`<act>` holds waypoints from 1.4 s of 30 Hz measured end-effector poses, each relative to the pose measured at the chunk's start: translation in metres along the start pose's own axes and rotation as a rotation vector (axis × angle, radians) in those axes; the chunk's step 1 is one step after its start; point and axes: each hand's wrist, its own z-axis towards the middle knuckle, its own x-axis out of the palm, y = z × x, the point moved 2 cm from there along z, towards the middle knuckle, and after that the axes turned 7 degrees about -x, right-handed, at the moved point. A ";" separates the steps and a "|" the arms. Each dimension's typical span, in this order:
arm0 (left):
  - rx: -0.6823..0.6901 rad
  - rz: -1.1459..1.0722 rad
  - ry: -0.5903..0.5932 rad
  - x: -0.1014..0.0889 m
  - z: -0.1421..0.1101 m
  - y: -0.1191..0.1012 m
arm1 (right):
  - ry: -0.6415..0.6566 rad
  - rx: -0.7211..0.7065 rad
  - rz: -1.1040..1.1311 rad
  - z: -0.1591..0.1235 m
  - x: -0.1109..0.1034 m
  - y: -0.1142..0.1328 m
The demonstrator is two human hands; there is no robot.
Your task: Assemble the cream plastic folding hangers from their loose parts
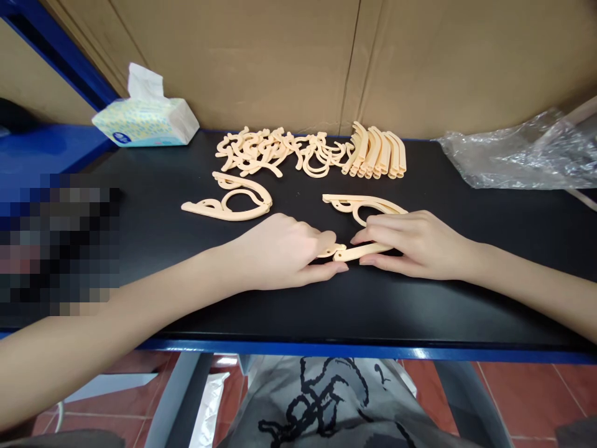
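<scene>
Your left hand [289,249] has a small plastic piece [329,251] gripped, your right hand [415,246] pinches a plastic strip [364,251] running kinda sideways between them, just right of frame centre, right hand's nearer.

A bare left forearm [153,305] slants in from the lower left, and a bare right forearm [527,274] comes in from the right edge, the two meeting near the middle. The left grip [282,252] is held palm down, its back upward, with the fingers curled mostly out of sight and the left thumb [324,271] stretched toward the other hand. The right grip [415,244] is pinched, index finger [377,233] above and right thumb [385,264] below, tips facing left. The two thumb tips are near each other but apart.
</scene>
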 end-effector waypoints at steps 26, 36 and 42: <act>-0.012 -0.023 0.032 -0.002 0.000 0.000 | -0.001 0.001 0.029 0.001 0.000 0.000; -0.021 -0.020 0.054 -0.002 -0.001 -0.001 | -0.010 -0.002 0.013 0.001 0.000 0.000; -0.036 -0.017 0.064 -0.003 -0.002 -0.002 | -0.008 -0.005 0.017 0.001 0.000 0.000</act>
